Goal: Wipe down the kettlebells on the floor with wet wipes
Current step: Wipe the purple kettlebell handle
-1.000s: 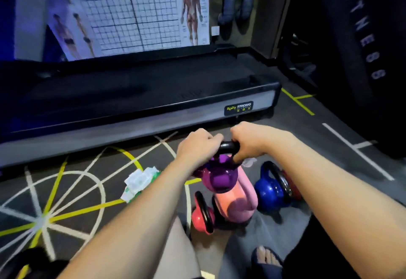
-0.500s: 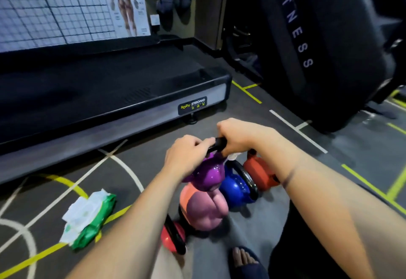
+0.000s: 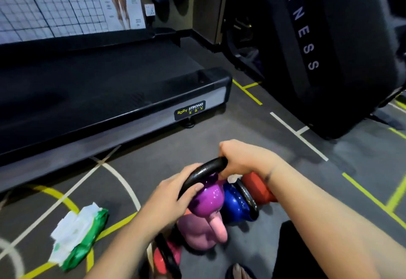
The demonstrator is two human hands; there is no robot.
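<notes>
The treadmill badge (image 3: pixel 190 108) reads BODY STRONG; the black machine (image 3: pixel 342 46) shows ITNESS.

Left hand (image 3: pixel 170 194) and right hand (image 3: pixel 243 158) are gripping the purple kettlebell (image 3: pixel 207 199) by its handle.
Wet wipes pack (image 3: pixel 80 233) is lying well apart.

Light: we see a dim room, lit from above, perhaps by ceiling lamps.
Glare: bright spots on the purple kettlebell (image 3: pixel 207 199) and the blue kettlebell (image 3: pixel 233 204).
Shadows: soft, darkest under the treadmill (image 3: pixel 109 94).
Blur: we find the poster (image 3: pixel 66 2) and the wipes pack (image 3: pixel 83 234) smeared.
Edges: the floor lines (image 3: pixel 298 135) bow outward.
</notes>
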